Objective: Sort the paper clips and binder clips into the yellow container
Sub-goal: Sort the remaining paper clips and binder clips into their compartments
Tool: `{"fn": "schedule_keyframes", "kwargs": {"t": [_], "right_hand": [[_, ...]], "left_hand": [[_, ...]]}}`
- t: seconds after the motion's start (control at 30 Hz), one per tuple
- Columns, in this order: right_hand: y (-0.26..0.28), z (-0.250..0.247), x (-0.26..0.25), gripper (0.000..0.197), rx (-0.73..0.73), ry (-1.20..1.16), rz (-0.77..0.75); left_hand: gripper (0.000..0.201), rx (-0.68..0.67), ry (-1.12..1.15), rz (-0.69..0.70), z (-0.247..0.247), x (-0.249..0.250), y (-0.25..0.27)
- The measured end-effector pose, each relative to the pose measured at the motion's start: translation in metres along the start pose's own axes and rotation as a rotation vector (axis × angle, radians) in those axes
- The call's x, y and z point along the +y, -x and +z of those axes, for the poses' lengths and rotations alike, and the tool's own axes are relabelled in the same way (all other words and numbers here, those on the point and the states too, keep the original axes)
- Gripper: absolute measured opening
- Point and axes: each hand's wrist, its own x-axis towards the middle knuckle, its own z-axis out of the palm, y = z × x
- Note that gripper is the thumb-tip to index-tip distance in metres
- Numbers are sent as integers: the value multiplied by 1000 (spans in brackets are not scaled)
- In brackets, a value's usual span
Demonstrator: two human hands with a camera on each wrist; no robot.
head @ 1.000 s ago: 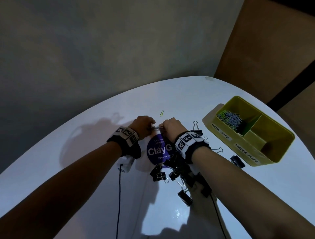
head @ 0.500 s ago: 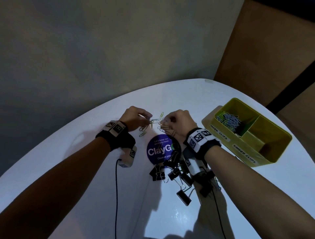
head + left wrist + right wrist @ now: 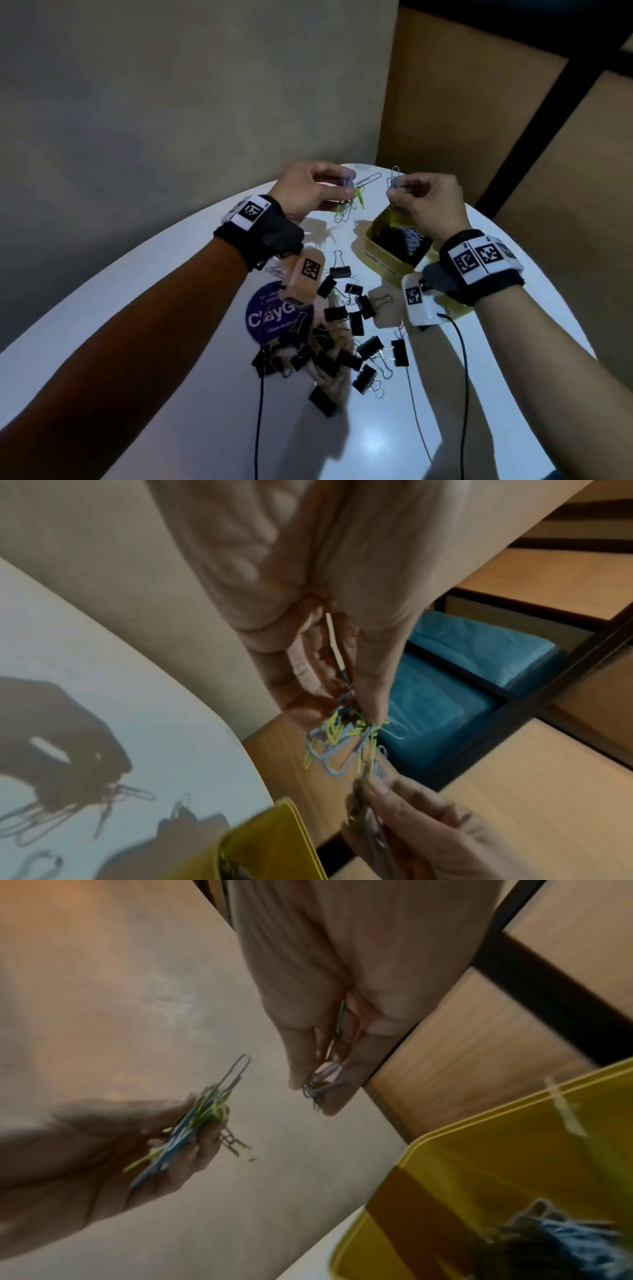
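Note:
Both hands are raised above the white table (image 3: 171, 281). My left hand (image 3: 308, 192) pinches a bunch of blue and green paper clips (image 3: 352, 200), also seen in the left wrist view as paper clips (image 3: 346, 739). My right hand (image 3: 424, 202) pinches a few silver paper clips (image 3: 394, 180), the same paper clips (image 3: 323, 1081) showing between its fingertips. It hangs over the yellow container (image 3: 387, 260), whose near compartment holds a heap of paper clips (image 3: 409, 240). Several black binder clips (image 3: 342, 339) lie scattered on the table below my wrists.
A round purple sticker (image 3: 263, 315) lies on the table left of the binder clips. Two thin cables (image 3: 462, 356) run from the wrist cameras toward me. A grey wall (image 3: 171, 102) and brown panels (image 3: 479, 102) stand behind the table.
Both hands have lifted off the table with paper clips and moved apart, the right one over the yellow container. The head view has shifted, and the container now lies under my right hand.

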Motion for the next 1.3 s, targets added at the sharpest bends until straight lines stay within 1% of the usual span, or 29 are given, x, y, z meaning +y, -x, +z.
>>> {"fn": "schedule_keyframes", "kwargs": {"t": [0.1,0.17,0.23,0.3,0.37,0.4,0.43,0.5,0.53,0.6,0.63,0.67,0.7,0.73,0.77,0.8,0.83,0.87,0.9,0.93,1.0,1.03,1.07,1.17,1.23,1.3], "right_hand": [[-7,-22,16,13,70,130,-2],[-11,-29,26,14,80,233,6],[-15,-32,35,13,7,397,32],[-19,-36,42,17,-113,549,75],[-21,-39,42,22,-182,592,108],[-21,-40,41,24,-197,590,107],[-20,-40,38,27,-203,584,96],[-17,-39,33,32,-208,576,60],[-15,-36,30,32,-212,575,34],[-9,-27,22,28,-209,558,-39],[-5,-21,18,25,-219,542,-87],[0,-13,14,24,-239,528,-137],[7,-4,9,23,-263,507,-199],[15,6,7,21,-292,478,-269],[23,15,6,18,-323,447,-350],[29,24,9,15,-362,439,-413],[36,32,12,14,-412,468,-426],[42,39,17,15,-463,523,-392],[47,46,24,18,-517,586,-348],[52,52,31,23,-575,628,-300],[61,63,46,38,-689,660,-241],[64,67,53,43,-729,690,-226],[65,70,60,46,-751,748,-218],[62,69,74,54,-757,1012,-216],[60,67,75,54,-742,1038,-224],[57,66,75,50,-710,1029,-240]], "left_hand": [[22,-52,-17,-57,43,-5,-20],[21,-42,-80,-85,68,-13,-32],[17,-29,-149,-124,87,-21,-40],[14,-62,-317,-132,99,-30,-48],[20,-107,-583,-95,100,-38,-55],[23,-106,-662,-71,98,-40,-56],[25,-95,-690,-47,95,-40,-57],[22,-68,-651,-13,87,-39,-54],[18,-47,-586,-22,81,-38,-51],[11,3,-430,-51,65,-38,-43],[9,35,-407,-40,55,-40,-38],[9,62,-470,-13,42,-44,-33],[11,67,-594,31,30,-49,-29],[13,35,-757,78,18,-55,-23],[17,-37,-922,111,8,-62,-18],[22,-145,-1063,112,-2,-72,-13],[29,-271,-1173,90,-10,-81,-9],[36,-393,-1243,62,-16,-93,-6],[42,-482,-1268,59,-22,-104,-4],[48,-525,-1270,72,-26,-115,-3],[56,-528,-1248,94,-33,-131,0],[54,-529,-1240,103,-35,-138,1],[50,-539,-1238,134,-35,-143,4],[35,-562,-1234,305,-42,-151,10],[26,-541,-1287,457,-50,-153,11],[14,-544,-1387,612,-54,-155,13]]}}
